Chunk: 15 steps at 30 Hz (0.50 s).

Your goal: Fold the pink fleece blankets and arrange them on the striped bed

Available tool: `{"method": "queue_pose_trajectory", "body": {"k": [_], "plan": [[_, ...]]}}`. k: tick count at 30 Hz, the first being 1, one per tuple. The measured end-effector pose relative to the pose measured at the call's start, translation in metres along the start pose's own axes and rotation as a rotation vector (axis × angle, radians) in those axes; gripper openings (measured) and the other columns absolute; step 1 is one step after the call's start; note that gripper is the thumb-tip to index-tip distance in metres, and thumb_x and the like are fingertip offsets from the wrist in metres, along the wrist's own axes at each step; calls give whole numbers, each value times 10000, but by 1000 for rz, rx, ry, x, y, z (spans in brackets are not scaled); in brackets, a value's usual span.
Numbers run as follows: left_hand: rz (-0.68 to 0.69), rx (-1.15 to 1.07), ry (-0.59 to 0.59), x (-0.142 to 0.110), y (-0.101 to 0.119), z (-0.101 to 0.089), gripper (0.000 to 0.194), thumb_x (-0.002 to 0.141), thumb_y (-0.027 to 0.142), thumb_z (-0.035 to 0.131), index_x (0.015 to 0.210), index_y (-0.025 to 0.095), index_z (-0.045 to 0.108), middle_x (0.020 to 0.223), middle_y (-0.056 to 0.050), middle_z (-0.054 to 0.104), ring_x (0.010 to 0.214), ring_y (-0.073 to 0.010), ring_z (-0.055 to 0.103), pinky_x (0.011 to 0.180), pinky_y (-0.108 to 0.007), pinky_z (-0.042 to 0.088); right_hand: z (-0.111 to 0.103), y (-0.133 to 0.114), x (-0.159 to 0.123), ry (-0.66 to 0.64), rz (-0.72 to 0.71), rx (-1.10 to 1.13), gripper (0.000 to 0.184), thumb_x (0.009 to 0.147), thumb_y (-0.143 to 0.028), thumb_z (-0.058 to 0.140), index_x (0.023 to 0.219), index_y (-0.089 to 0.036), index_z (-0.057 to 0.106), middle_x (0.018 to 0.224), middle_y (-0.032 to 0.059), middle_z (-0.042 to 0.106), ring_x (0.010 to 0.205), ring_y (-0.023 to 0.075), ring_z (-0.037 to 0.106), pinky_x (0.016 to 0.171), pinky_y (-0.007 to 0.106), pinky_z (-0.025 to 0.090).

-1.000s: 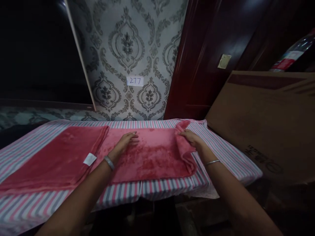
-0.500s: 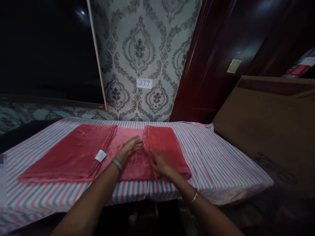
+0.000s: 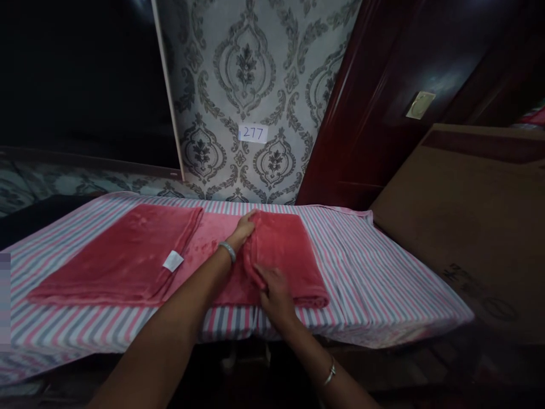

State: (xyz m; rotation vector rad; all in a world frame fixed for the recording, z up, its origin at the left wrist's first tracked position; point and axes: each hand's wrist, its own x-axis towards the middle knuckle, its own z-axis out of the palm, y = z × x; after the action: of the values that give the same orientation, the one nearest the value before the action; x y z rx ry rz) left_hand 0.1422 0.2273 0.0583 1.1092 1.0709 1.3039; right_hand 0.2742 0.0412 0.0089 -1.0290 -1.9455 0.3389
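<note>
A pink fleece cloth (image 3: 289, 255) lies on the striped table cover, its right part folded over to the left. My left hand (image 3: 246, 227) pinches the far corner of the folded edge, fingers closed on the fabric. My right hand (image 3: 272, 287) grips the near end of the same fold, close to the table's front edge. A second pink cloth (image 3: 123, 255), folded flat with a white label (image 3: 172, 261), lies to the left and overlaps the first one.
The table under the pink-and-grey striped cover (image 3: 374, 284) stands against a patterned wall with a paper tag "277" (image 3: 253, 133). A large cardboard box (image 3: 477, 216) leans at the right. A dark red door (image 3: 383, 96) is behind.
The right flap was carried over to the left and laid down. My left hand moved from flat on the cloth to the fold's far corner; my right hand slid to its near end.
</note>
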Motion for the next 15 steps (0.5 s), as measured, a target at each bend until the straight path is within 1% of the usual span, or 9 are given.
{"method": "queue_pose_trajectory", "body": {"k": [2,4,7,9,12,15], "plan": [[30,27,28,7,3,-7,681,707,112,731,1369,202,599,1278,-88,707,1105,-236,690,974,-357,555,1,-10,9,-17,-20,-14,728,728,-20,452,1424,-205,558,1273,87,673,1159,241,564,1025,414,462],[33,59,43,8,2,-18,655,702,121,739,1343,186,619,1252,-94,718,1100,-242,692,962,-360,562,7,-19,12,-84,0,-45,723,733,-26,471,1433,-192,547,1249,93,676,1145,247,560,1008,406,466],[-2,109,38,0,-8,-35,604,679,143,755,1276,143,656,1113,-104,761,1026,-266,717,909,-380,588,20,-25,4,-197,88,-111,697,740,-46,513,1416,-206,562,1206,88,686,1114,265,567,986,427,470],[-7,135,35,-7,-16,-44,615,682,168,754,1286,141,643,1113,-103,761,1023,-263,719,906,-366,589,26,-24,-3,-223,135,-153,726,714,-53,541,1423,-208,559,1269,92,666,1163,280,549,1021,454,445],[19,165,14,-11,-22,-49,660,731,230,722,1371,163,575,1217,-108,728,1041,-245,715,899,-339,591,30,-22,-10,-223,153,-191,773,678,-43,541,1434,-207,557,1422,88,589,1274,283,495,1102,482,375],[61,224,-10,-8,-24,-47,672,758,286,708,1400,168,545,1263,-117,705,1038,-248,714,886,-355,597,30,-22,-10,-255,153,-202,755,685,-36,521,1411,-233,586,1467,62,563,1290,275,490,1110,489,360]]}}
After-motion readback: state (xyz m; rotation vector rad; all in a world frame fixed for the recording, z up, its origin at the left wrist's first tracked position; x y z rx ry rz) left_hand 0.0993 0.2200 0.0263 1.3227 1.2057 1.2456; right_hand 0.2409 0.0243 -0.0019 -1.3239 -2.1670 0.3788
